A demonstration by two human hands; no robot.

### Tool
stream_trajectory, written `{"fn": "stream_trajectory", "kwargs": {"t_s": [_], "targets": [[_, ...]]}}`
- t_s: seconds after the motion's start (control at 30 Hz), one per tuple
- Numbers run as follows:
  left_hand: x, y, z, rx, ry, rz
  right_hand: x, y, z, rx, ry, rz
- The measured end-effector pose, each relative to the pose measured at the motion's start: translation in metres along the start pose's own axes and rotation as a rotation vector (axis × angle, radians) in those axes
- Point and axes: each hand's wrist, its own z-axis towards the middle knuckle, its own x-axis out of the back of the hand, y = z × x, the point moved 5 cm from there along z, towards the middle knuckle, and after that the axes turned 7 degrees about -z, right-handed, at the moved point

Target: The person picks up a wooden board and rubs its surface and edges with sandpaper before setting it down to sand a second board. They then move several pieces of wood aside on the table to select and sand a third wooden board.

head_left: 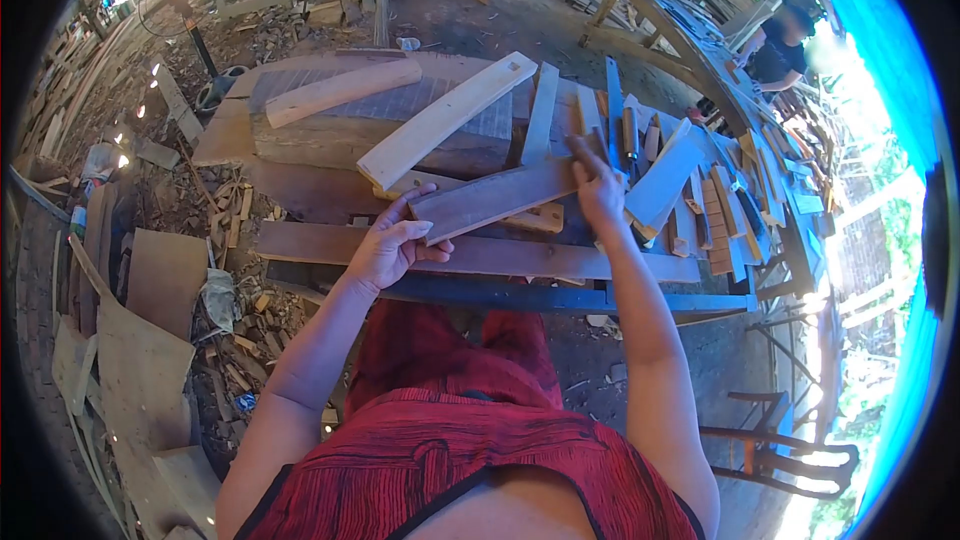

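A brown wooden piece (500,202) is held up at a slant over the workbench, between my two hands. My left hand (388,245) grips its near left end, thumb on one side and fingers beneath. At its far right end is my right hand (598,185), its fingers over the top of the wood. Beneath the piece lies a light plank with holes (535,220). A long pale beam (450,118) rests behind it on the bench. Along the front edge runs a long flat board (500,256).
A rounded wooden piece (345,92) lies at the back left of the bench. Chisels (630,130), a blue saw-like strip (613,90) and several wood blocks crowd the right. A person (780,50) works at the far right. Wood scraps (240,215) cover the ground at left.
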Motion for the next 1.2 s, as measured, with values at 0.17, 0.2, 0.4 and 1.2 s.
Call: {"fn": "stream_trajectory", "kwargs": {"t_s": [0.17, 0.2, 0.4, 1.2], "targets": [[0.0, 0.001, -0.002, -0.01, 0.01, -0.04, -0.01, 0.016, 0.013, -0.358, -0.179, -0.108], [0.0, 0.002, -0.002, -0.01, 0.008, -0.056, -0.01, 0.008, 0.006, -0.257, -0.091, -0.084], [0.003, -0.001, -0.001, 0.0, -0.023, -0.04, 0.025, -0.166, -0.082, 0.363, 0.023, 0.258], [0.014, -0.009, 0.0, -0.022, 0.025, -0.045, 0.037, -0.195, -0.111, 0.466, -0.015, 0.27]]}}
